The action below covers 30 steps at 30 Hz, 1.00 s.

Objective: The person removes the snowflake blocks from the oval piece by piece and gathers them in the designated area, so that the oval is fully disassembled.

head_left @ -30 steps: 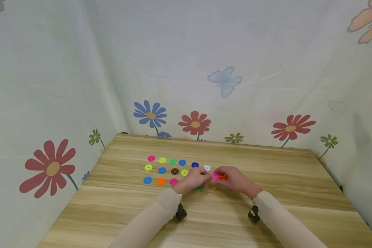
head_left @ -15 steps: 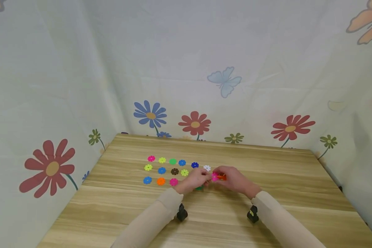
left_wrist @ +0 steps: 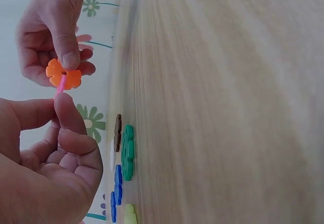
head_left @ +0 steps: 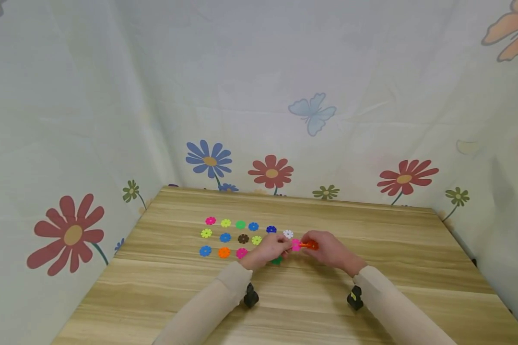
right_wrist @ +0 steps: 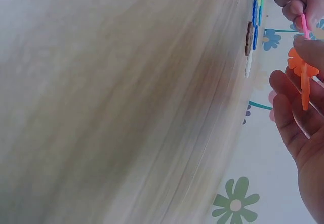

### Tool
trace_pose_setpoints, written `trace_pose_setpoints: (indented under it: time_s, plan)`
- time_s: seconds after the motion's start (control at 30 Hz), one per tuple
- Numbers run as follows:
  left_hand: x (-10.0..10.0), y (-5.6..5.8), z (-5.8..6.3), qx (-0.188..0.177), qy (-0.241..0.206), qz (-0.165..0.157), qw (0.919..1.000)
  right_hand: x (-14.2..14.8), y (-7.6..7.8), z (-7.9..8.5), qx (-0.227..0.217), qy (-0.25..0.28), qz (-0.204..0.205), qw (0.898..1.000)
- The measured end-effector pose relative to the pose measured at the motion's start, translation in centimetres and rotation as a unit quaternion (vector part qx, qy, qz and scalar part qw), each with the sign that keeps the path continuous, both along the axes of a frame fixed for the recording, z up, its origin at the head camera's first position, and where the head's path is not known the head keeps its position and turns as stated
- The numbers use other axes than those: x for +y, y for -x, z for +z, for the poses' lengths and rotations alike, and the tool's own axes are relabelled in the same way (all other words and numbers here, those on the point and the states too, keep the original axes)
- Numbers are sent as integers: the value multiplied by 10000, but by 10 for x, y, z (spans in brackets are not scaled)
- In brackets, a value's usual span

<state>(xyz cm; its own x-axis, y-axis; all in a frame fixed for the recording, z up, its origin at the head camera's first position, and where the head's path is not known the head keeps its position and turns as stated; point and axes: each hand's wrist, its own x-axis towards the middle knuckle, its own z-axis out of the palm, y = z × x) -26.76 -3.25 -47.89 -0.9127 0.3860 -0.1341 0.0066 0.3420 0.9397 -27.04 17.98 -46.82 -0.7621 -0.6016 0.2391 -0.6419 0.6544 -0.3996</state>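
Observation:
Above the table, my left hand [head_left: 271, 248] pinches a pink flower-shaped plastic disc [head_left: 296, 245] between thumb and forefinger. The disc is joined to orange flower discs [head_left: 312, 245], which my right hand [head_left: 328, 251] holds by thumb and fingers. In the right wrist view, one orange disc [right_wrist: 297, 62] faces the camera and another orange piece [right_wrist: 305, 93] stands edge-on, slotted into it. The left wrist view has the pink disc [left_wrist: 61, 84] edge-on against the orange disc [left_wrist: 63, 73]. A green disc [head_left: 276, 260] lies on the table, partly hidden below my left hand.
Several flower discs lie in rough rows to the left, among them a blue one [head_left: 205, 251], a brown one [head_left: 243, 238] and a white one [head_left: 288, 234]. The wooden table [head_left: 393, 306] ends at a printed cloth [head_left: 354, 143] behind and at both sides.
The joined pink and orange discs have shifted slightly left, and my left fingers now grip the pink one. More of the orange pieces shows at my right hand. The discs on the table stay put.

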Motion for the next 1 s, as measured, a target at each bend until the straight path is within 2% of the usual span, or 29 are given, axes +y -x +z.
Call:
trace_pose_setpoints:
  time_s: [0.27, 0.5, 0.63, 0.83, 1.0]
  plan:
    - [1, -3, 2, -18, 31, -9, 10000, 2, 1, -1, 120, 63, 210, 9997]
    - [4, -4, 4, 243, 79, -102, 9996, 0, 1, 1, 286, 274, 468, 9981]
    - [5, -2, 2, 264, -4, -125, 9996, 0, 3, -2, 390, 315, 650, 9966]
    - [8, -1, 1, 287, -298, 34, 9991, -2, 3, -2, 404, 359, 622, 9966]
    - [10, -1, 2, 305, -249, 148, 9991, -3, 2, -1, 424, 365, 632, 9964]
